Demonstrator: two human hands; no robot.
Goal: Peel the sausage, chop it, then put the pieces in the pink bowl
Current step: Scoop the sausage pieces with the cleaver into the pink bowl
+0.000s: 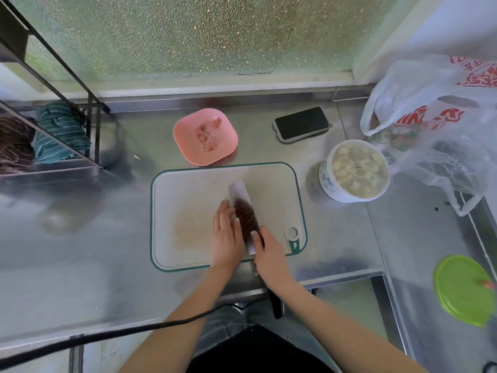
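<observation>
A pink bowl point(205, 136) stands on the steel counter behind the cutting board, with a few pink sausage pieces point(207, 138) in it. The white cutting board point(188, 200) has a green rim. A wide cleaver point(243, 208) lies tilted on the board, its blade pointing away from me. My right hand point(269, 251) grips the cleaver by its handle end. My left hand point(226, 235) rests flat with fingers together against the blade's left side. Any sausage under the left hand or the blade is hidden.
A black phone point(301, 123) lies behind the board on the right. A white tub of pale food point(355, 170) stands to the board's right, beside plastic bags point(435, 125). A green lid point(461, 289) sits at the far right. A wire rack with cloths point(59, 133) stands at left.
</observation>
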